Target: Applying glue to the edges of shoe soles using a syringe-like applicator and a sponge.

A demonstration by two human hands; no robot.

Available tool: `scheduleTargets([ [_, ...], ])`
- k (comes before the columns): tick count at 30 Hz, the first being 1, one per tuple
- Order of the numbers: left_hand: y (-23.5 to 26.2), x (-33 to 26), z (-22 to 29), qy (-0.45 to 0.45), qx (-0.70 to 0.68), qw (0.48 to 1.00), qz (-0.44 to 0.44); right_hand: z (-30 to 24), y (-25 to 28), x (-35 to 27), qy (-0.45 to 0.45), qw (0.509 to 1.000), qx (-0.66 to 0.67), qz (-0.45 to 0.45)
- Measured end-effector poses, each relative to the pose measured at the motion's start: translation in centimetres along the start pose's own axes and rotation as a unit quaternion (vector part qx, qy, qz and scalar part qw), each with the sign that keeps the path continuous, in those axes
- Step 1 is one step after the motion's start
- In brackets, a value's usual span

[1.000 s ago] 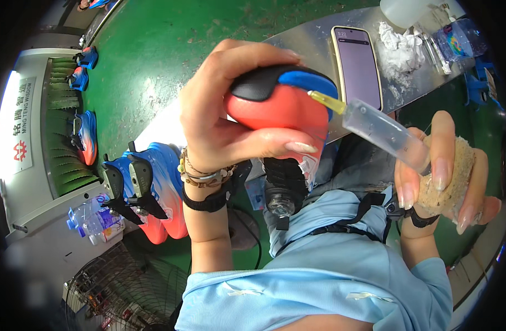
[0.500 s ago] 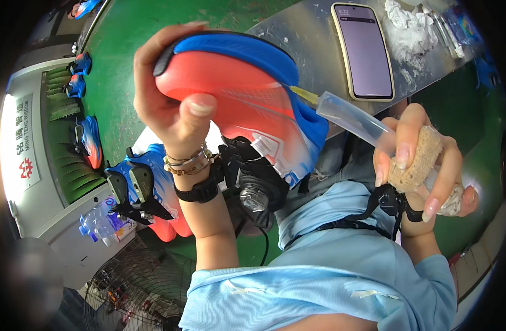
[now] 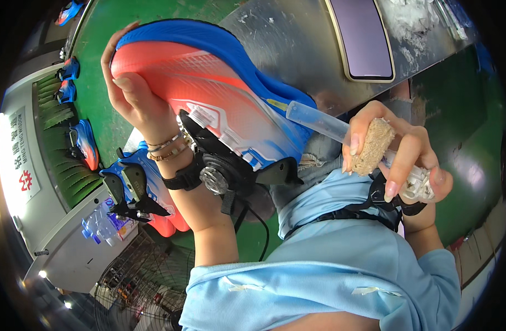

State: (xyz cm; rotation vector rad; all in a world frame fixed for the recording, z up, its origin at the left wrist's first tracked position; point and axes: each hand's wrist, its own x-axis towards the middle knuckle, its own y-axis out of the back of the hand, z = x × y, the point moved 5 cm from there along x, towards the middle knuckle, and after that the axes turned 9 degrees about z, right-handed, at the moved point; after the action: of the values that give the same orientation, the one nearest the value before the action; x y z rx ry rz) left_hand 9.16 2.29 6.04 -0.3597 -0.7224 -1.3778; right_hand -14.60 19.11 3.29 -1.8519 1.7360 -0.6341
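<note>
Nozzle [image 3: 277,104] work on the shoe [image 3: 208,83], upper centre, seems in hand: left grip [image 3: 139,105] clamped on it, right grip [image 3: 402,143] around syringe [image 3: 316,122] and sponge [image 3: 376,144], I'd next need steadiness.

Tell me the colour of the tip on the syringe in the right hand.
The tip is yellow; it shows best in the head view.

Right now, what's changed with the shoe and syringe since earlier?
The left hand has moved the shoe left and turned more of its side into view. The syringe shifted left too, its yellow tip now by the shoe's side. Unchanged: the right hand holds the syringe and tan block.
</note>
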Motion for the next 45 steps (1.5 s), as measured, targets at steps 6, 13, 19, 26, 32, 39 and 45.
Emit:
scheduleTargets([
  [6, 0.5, -0.4, -1.1, 0.043, 0.021, 0.998, 0.035, 0.4, 0.6, -1.3, 0.006, 1.0, -0.007, 0.005],
  [13, 2.1, -0.9, -3.1, 0.155, 0.058, 0.979, 0.118, 0.2, 1.6, -2.6, -0.003, 1.0, -0.029, 0.01],
  [19, 3.5, -0.9, -5.4, 0.178, 0.085, 0.969, 0.151, 0.2, 2.3, -2.9, -0.007, 0.999, -0.048, 0.009],
  [26, 4.1, -2.5, -7.5, 0.259, 0.034, 0.954, 0.149, -0.4, 2.3, -2.6, -0.008, 0.996, -0.091, 0.017],
  [32, 4.7, -5.4, -8.9, 0.374, -0.092, 0.911, 0.149, -0.2, 2.3, -1.2, 0.033, 0.993, -0.11, 0.01],
  [39, 9.5, -10.1, -6.1, 0.469, 0.055, 0.871, 0.136, 0.6, 1.8, 0.0, 0.036, 0.994, -0.099, 0.027],
  [45, 11.4, -15.4, 0.1, 0.543, 0.05, 0.831, 0.113, 1.4, 2.0, 0.6, 0.045, 0.994, -0.094, 0.043],
])
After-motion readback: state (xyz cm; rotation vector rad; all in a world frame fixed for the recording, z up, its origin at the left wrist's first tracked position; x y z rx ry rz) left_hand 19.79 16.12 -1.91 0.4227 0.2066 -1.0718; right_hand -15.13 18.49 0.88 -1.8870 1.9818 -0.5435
